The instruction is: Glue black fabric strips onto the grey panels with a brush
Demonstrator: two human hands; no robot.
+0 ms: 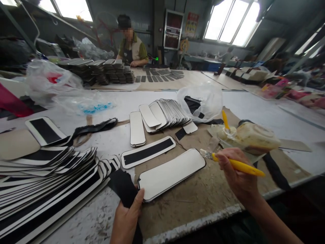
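My right hand [237, 173] is closed around a yellow-handled brush [243, 166], its bristles close to the right end of a long white panel [172, 174]. With its thumb at the panel's lower left corner, my left hand [128, 217] holds black strips [124, 186]. Just behind lies a white-edged panel with a black centre [148, 152]. A fanned stack of white panels [169, 115] stands farther back. To the right, a second yellow brush [225, 120] leans at a glue-smeared container [256, 137].
Black-and-white panels [50, 189] are piled at the left. Plastic bags [207, 101] lie behind the white stack. Across the table, a person [132, 47] stands beside stacked dark pieces [114, 71]. The table's front edge [203, 220] runs below my hands.
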